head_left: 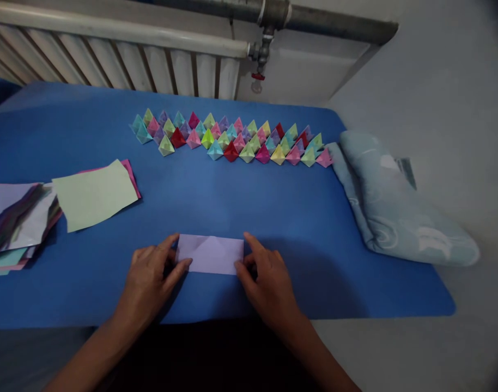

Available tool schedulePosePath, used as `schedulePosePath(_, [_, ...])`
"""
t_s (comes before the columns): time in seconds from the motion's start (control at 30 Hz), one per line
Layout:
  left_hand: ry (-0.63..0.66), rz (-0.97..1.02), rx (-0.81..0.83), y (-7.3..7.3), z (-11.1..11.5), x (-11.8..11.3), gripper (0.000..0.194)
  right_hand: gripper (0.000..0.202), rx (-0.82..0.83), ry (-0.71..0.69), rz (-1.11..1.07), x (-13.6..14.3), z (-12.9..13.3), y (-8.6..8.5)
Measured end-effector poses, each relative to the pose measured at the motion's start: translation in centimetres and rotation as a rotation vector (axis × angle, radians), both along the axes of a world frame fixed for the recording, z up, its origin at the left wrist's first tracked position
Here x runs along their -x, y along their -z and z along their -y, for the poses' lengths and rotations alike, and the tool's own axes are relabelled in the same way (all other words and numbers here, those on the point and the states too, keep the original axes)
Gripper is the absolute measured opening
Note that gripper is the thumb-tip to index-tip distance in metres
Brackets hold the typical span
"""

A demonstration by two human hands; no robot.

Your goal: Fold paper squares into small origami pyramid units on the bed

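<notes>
A lilac sheet of paper, folded into a narrow rectangle, lies in front of me near the table's front edge. My left hand grips its left end, thumb on top near the lower corner and forefinger at the upper corner. At the other end, my right hand holds the paper between thumb and curled fingers, with the forefinger reaching to the upper right corner. A faint crease shows near the middle of the upper edge. The undersides of the fingers are hidden.
Several rows of small folded paper pieces in many colours stand across the blue table. Left of me lie a pale green sheet over a pink one and a stack of coloured paper. A folded light-blue blanket rests at the right; a radiator stands behind.
</notes>
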State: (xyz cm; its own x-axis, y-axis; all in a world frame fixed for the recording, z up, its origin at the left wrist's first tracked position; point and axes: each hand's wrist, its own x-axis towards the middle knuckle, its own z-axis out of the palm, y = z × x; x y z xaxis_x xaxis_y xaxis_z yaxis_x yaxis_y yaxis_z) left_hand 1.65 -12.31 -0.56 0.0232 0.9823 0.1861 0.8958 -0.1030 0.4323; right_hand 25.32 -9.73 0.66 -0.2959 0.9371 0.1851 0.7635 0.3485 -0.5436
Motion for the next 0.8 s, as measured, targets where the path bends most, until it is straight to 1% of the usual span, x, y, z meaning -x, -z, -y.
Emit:
schedulePosePath(0.13, [0.024,-0.042,-0.026,0.3,0.2,0.2,0.052,0.045,0.004,-0.007,0.055,0.0,-0.1,0.0])
schedulePosePath(0.2, [0.025,-0.115,-0.102,0.2,0.3,0.2,0.049,0.044,0.012,-0.009,0.058,0.0,-0.1,0.1])
schedulePosePath(0.27, [0.068,-0.19,-0.218,-0.1,0.2,-0.1,0.037,0.043,0.026,-0.005,0.067,0.1,-0.2,0.1])
schedulePosePath(0.33, [0.21,-0.216,-0.291,-0.3,0.1,-0.8,0.032,0.043,0.032,-0.003,0.078,0.1,-0.2,0.1])
schedulePosePath(0.43, [0.476,-0.208,-0.308,-0.3,0.0,-2.3,0.039,0.042,0.028,-0.003,0.08,0.1,-0.3,0.1])
schedulePosePath(0.47, [0.524,-0.219,-0.305,-0.2,0.0,-2.8,0.039,0.042,0.027,-0.003,0.079,0.1,-0.3,0.1])
schedulePosePath(0.5, [0.547,-0.239,-0.298,-0.2,0.1,-3.2,0.039,0.042,0.029,-0.003,0.08,0.1,-0.3,0.1])
schedulePosePath(0.57, [0.551,-0.287,-0.259,0.0,0.5,-3.5,0.04,0.042,0.031,-0.01,0.084,0.1,-0.3,0.1])
schedulePosePath(0.63, [0.542,-0.32,-0.215,0.0,1.1,-3.2,0.042,0.041,0.028,-0.021,0.091,0.1,-0.3,0.1])
schedulePosePath(0.7, [0.524,-0.335,-0.186,-0.1,1.8,-2.1,0.044,0.041,0.021,-0.025,0.096,0.0,-0.3,0.0])
schedulePosePath(0.8, [0.469,-0.368,-0.151,-0.2,3.0,0.1,0.048,0.04,0.013,-0.021,0.096,0.0,-0.3,-0.1])
